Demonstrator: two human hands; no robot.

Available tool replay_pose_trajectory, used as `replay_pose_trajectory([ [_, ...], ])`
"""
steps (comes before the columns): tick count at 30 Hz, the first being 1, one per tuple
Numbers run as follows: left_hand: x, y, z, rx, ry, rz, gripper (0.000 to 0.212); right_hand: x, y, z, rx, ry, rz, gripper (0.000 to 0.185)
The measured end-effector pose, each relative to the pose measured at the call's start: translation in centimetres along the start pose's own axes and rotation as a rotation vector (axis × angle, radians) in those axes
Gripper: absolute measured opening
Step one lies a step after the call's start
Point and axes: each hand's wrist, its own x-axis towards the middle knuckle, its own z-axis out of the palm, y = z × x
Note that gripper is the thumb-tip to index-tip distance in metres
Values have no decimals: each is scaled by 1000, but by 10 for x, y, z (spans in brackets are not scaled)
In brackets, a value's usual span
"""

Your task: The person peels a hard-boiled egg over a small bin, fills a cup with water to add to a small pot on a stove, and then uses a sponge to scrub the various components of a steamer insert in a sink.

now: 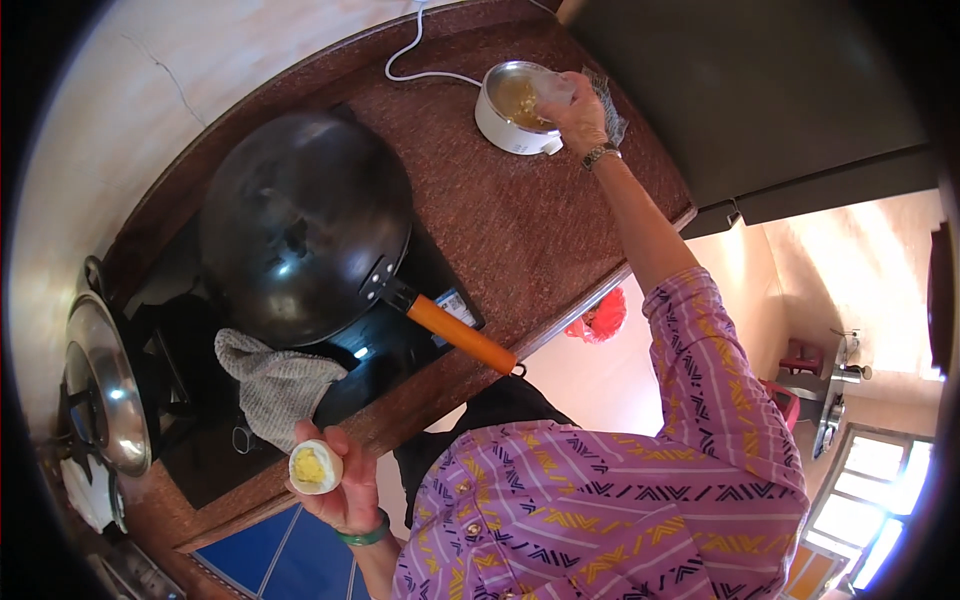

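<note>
In my left hand, held low in front of the counter edge, is a boiled egg with its crumbly yellow yolk exposed on the open end. My right hand reaches to the far end of the counter and grips a translucent, whitish thing, perhaps a plastic lid or cup, tilted over the rim of a white electric pot. Brownish liquid with pale bits fills part of the pot. The fingertips of that hand are partly hidden.
A black wok with an orange handle sits on the black stove, its handle jutting past the counter edge. Beside it lie a grey cloth and a metal lid. A white cord runs from the pot.
</note>
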Motion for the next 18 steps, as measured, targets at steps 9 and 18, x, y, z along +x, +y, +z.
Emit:
replay_pose_trajectory([
  [9,13,-1,-6,-5,-30,-50,51,-17,-1,-13,-328,-161,-63,65],
  [18,10,4,-11,8,-62,-81,54,-33,12,-27,-367,-148,-115,62],
])
